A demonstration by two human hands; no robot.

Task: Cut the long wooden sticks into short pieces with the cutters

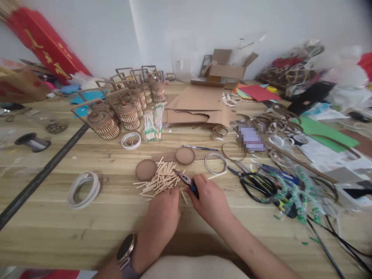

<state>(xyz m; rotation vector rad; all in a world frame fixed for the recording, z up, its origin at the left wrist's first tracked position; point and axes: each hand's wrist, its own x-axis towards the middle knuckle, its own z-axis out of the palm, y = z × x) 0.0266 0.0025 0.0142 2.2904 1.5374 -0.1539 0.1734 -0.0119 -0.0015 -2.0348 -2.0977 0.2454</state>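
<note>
My right hand (pixel 210 199) is closed round the blue handles of small pliers (pixel 186 179), whose jaws point left over a heap of short wooden sticks (pixel 159 180). My left hand (pixel 162 219), a watch on its wrist, rests knuckles-up at the near edge of that heap, fingers curled down onto the sticks; what they pinch is hidden. Two toothed cardboard discs (pixel 145 169) (pixel 185 155) lie just beyond the sticks on the wooden table (pixel 58 224).
Black scissors (pixel 255 184) and a tape ring (pixel 215 162) lie to the right. Another tape roll (pixel 84 189) sits left. Small cardboard lanterns (pixel 116 112) stand behind, with flat cardboard sheets (pixel 197 104), a box (pixel 223 69) and cluttered rings, paper and bags at right.
</note>
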